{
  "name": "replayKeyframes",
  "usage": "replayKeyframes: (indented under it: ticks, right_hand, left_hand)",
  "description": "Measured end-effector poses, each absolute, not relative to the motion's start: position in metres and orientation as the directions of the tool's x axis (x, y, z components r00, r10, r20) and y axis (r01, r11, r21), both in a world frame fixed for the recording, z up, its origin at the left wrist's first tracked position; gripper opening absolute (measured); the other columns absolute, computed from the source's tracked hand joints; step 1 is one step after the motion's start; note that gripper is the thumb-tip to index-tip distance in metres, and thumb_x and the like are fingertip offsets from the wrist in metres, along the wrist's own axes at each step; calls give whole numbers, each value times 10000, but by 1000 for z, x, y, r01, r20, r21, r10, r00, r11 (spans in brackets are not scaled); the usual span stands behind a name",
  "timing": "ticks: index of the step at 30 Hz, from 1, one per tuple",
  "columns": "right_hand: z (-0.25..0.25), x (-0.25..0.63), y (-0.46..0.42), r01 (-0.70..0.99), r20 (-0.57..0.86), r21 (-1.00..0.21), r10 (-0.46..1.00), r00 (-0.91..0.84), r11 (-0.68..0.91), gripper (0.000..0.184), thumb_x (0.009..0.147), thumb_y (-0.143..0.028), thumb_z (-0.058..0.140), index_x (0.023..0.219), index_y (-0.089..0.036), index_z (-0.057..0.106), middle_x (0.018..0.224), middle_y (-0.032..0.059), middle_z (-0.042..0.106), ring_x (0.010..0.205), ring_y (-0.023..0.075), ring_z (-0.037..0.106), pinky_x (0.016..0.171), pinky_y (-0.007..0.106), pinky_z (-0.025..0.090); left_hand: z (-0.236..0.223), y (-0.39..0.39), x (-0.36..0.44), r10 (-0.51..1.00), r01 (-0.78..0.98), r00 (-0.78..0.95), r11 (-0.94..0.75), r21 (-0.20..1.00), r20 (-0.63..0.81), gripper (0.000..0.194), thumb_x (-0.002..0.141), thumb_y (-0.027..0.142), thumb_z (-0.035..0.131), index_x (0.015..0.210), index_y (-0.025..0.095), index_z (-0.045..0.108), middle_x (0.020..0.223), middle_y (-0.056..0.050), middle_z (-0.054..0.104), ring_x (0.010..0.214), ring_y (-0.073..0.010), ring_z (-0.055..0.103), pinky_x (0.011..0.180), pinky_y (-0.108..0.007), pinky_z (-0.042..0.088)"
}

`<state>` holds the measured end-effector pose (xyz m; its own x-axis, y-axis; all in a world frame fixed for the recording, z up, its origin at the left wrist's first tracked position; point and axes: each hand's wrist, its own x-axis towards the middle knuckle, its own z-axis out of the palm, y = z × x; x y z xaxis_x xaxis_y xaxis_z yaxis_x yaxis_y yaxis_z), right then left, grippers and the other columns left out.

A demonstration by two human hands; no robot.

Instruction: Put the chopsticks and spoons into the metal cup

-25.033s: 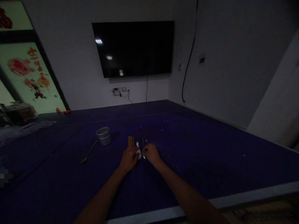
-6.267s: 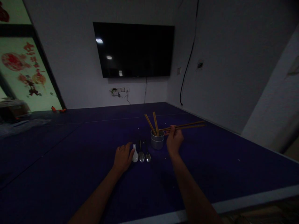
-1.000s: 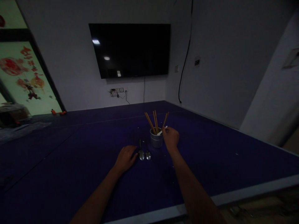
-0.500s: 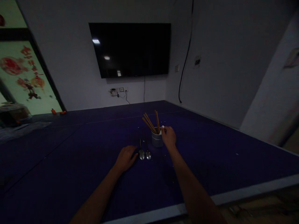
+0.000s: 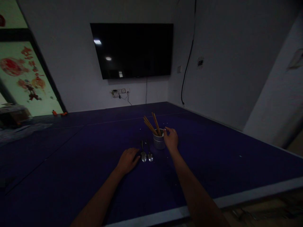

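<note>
A grey cylindrical holder (image 5: 159, 143) stands upright on the dark blue surface, with several wooden chopsticks (image 5: 151, 125) leaning to the left in it. My right hand (image 5: 171, 138) is at the holder's right rim, thumb and fingers pinched on a small white object (image 5: 163, 133). Most of that white thing is hidden by the fingers and the rim, so its kind does not show. Two metal spoons (image 5: 143, 156) lie side by side left of the holder, bowls toward me. Beside the left spoon, my left hand (image 5: 127, 160) rests palm down, fingers loosely stretched and holding nothing.
The broad blue surface (image 5: 78, 164) has a pale front edge (image 5: 151, 218). Small white specks lie scattered on it. A wall-mounted television (image 5: 134, 50), sockets (image 5: 121, 91) and a hanging black cable (image 5: 188, 66) are behind. At far left sits clutter with clear plastic (image 5: 28, 130).
The white object in my right hand has gone lower into the holder's mouth. The chopsticks have tipped further left. My left hand and the spoons stay where they were.
</note>
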<state>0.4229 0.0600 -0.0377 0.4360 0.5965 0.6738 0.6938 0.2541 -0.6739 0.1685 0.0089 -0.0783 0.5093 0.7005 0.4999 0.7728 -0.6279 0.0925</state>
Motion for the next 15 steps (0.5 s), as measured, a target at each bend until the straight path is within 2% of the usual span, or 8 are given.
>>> replayKeyframes:
  ticks: [6, 10, 13, 15]
  right_hand:
    - [-29, 417, 50, 702, 700, -670, 522, 487, 242, 397, 887, -361, 367, 1047, -133, 651, 1014, 142, 623, 953, 221, 558, 814, 332, 413]
    - [-23, 408, 38, 688, 745, -656, 413, 524, 311, 401, 909, -338, 311, 1007, -136, 643, 978, 135, 640, 919, 206, 581, 813, 317, 423]
    - [-24, 395, 28, 688, 795, -599, 401, 455, 409, 387, 915, -346, 306, 932, -155, 642, 913, 116, 667, 849, 191, 610, 772, 290, 435]
    - [-27, 385, 22, 699, 811, -566, 450, 375, 437, 372, 912, -354, 319, 900, -170, 642, 861, 98, 681, 778, 181, 622, 718, 272, 435]
  left_hand:
    - [-76, 5, 172, 640, 684, 604, -722, 104, 474, 445, 896, 428, 446, 1282, 209, 477, 1295, -114, 547, 1186, -226, 509, 965, -405, 438]
    - [-73, 1, 176, 627, 651, 664, -752, 97, 407, 494, 903, 436, 432, 1351, 231, 408, 1379, -106, 474, 1255, -231, 443, 991, -429, 410]
    - [-73, -1, 178, 650, 665, 659, -739, 111, 378, 470, 918, 421, 401, 1351, 239, 412, 1359, -94, 498, 1251, -231, 443, 981, -430, 412]
    - [-73, -1, 178, 653, 662, 660, -739, 122, 372, 445, 922, 402, 396, 1330, 230, 437, 1329, -92, 525, 1235, -228, 457, 975, -419, 415]
